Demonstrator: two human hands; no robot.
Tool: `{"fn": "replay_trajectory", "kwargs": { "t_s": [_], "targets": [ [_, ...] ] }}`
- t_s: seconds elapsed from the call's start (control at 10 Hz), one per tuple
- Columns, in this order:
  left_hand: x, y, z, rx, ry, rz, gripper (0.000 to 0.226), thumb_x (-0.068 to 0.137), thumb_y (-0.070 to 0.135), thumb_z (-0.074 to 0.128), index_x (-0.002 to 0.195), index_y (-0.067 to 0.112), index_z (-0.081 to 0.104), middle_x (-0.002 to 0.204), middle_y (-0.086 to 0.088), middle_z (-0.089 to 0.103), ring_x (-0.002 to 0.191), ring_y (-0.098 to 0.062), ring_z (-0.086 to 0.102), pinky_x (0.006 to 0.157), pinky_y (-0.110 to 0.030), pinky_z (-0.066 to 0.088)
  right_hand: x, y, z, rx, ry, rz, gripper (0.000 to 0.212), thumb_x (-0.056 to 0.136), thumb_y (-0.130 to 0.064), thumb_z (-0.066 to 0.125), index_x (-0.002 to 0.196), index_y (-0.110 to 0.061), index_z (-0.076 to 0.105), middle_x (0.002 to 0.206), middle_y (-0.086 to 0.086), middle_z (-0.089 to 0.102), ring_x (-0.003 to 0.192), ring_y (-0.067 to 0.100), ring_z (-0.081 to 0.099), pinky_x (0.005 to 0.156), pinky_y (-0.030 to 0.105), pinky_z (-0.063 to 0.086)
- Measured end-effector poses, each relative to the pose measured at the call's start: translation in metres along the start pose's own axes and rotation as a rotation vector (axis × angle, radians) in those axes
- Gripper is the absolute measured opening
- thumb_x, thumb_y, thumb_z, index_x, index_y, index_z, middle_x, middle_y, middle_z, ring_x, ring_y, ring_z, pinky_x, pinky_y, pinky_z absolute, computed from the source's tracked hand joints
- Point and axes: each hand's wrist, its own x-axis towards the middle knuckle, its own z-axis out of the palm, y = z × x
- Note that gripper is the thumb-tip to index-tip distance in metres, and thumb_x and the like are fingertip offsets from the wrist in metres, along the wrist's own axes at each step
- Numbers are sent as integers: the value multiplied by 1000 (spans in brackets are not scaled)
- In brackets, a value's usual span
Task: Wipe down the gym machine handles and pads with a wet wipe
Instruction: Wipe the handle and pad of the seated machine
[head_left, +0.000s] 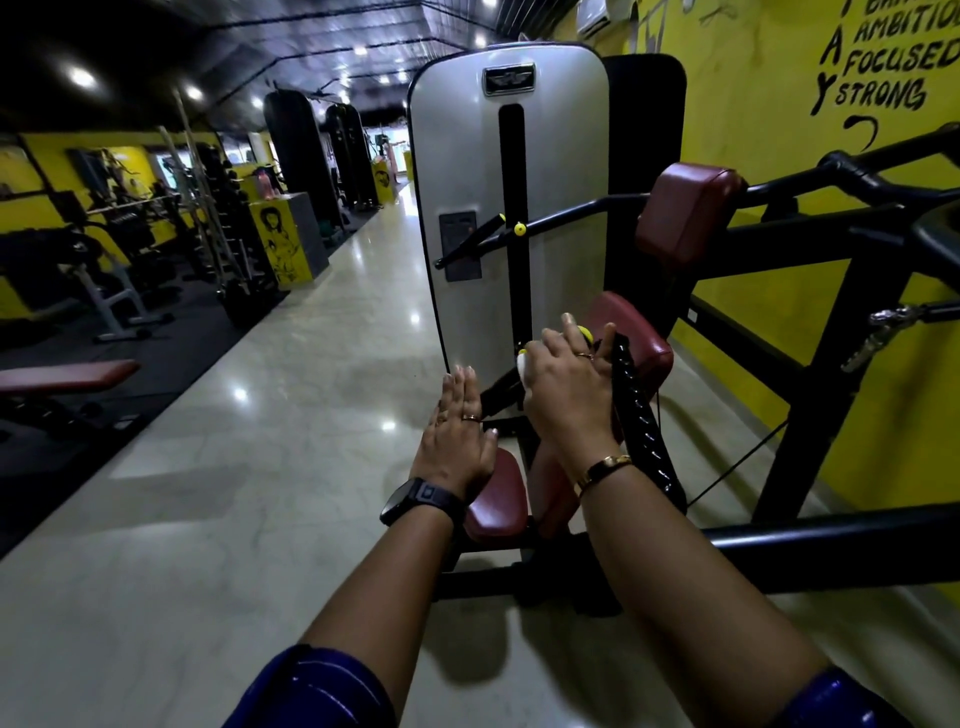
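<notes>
Dead ahead at twelve o'clock stands the grey weight-stack cover (467, 171), smooth and round-shouldered, with a black slot down its middle. The yellow wall (753, 130) is at two o'clock, and the black tubular frame (831, 540) runs low across in front of the arms. A maroon bench (67, 376) sits off at nine across the glossy pale floor (260, 467).

The pads are maroon, cushioned and round-cornered: an upper pad (685, 213) at one o'clock, a seat pad (647, 345) behind the right hand (566, 384), and a small pad (498, 499) by the left wrist.

The left hand (457, 436) is flat, fingers straight and together, holding nothing. The small pad lies at its five o'clock.

The black ribbed handle (641, 421) curves just beside the right hand, at its three o'clock. A white scrap, seemingly the wet wipe (522, 365), peeks out at that hand's nine o'clock. Whether the fingers close on it, I can't tell.
</notes>
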Motion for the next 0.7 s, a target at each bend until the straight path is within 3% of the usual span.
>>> {"fn": "replay_trajectory", "kwargs": {
  "t_s": [0.1,0.2,0.3,0.4,0.5,0.6,0.7],
  "targets": [
    [2,-1,1,14,9,-15,77,101,23,39,141,14,-27,161,-4,-19,144,-10,-22,122,-30,8,-2,-9,8,-44,-96,-76,25,97,-22,43,106,-11,63,123,8,59,143,28,27,115,50,4],
    [4,-1,1,9,-3,-20,74,103,21,37,149,12,-20,162,-2,-19,147,-12,-19,122,-32,12,-6,-16,11,-71,-179,-254,28,92,-11,45,115,-11,61,125,9,57,142,29,26,116,46,-10],
    [4,-2,-1,-18,-15,-27,74,102,23,39,152,12,-15,162,-1,-17,148,-10,-16,119,-28,13,-12,-21,15,-18,-190,-336,23,86,-10,57,107,-14,66,104,7,63,128,28,46,119,46,4],
    [2,-2,0,-15,17,1,77,100,19,42,152,11,-14,162,-2,-17,144,-8,-20,119,-30,14,-11,-13,21,3,-48,-234,14,74,-12,74,80,-23,67,83,-4,62,109,18,54,115,44,5],
    [3,-2,1,-6,-1,-19,76,100,24,41,153,12,-13,163,-4,-14,142,-7,-21,121,-31,13,-6,-2,16,-48,-60,-99,16,83,-12,64,96,-20,70,104,0,67,116,23,53,110,46,21],
    [1,-4,-2,-11,4,-34,75,101,29,41,153,13,-12,163,-4,-12,141,-8,-22,120,-31,14,-2,-6,-8,-125,-185,0,27,91,-10,51,113,-13,66,123,8,62,122,27,49,104,42,32],
    [1,-2,-1,-53,45,-20,77,100,27,42,153,13,-11,163,-3,-11,142,-6,-20,119,-33,17,4,-8,15,-102,-54,-19,26,94,-8,50,116,-9,63,124,11,60,128,30,45,111,39,17]
  ]
}}
